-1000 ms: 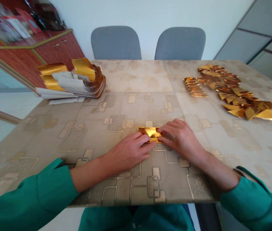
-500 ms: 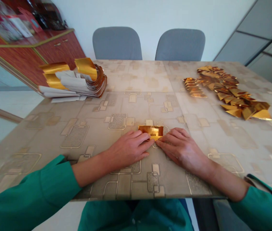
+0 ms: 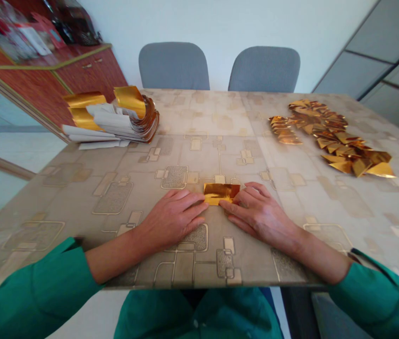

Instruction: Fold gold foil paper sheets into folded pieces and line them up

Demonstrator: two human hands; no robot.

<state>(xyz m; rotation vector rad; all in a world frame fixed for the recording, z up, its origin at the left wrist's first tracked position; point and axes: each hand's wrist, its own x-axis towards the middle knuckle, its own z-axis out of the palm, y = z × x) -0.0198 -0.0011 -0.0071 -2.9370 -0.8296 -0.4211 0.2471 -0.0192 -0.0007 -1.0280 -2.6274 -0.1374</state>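
Note:
A small folded sheet of gold foil paper [image 3: 217,189] lies on the patterned tablecloth in front of me, its lower strip turned up along the near edge. At its lower left corner, my left hand [image 3: 174,215] holds the edge with thumb and forefinger close together. My right hand [image 3: 263,212] grips the right part, thumb pressed on the near fold and curled fingers covering the right end. The undersides of both hands' fingers are hidden.
At the back left stands a bent stack of gold-and-white paper sheets [image 3: 132,125]. Folded gold foil pieces [image 3: 344,143] lie piled at the right. Two grey chairs [image 3: 174,66] stand behind the table, and a red-brown cabinet [image 3: 90,75] is beyond its left side.
My left hand has slid left along the near fold to the paper's left corner. My right thumb has moved left onto the fold, and more of the gold paper shows.

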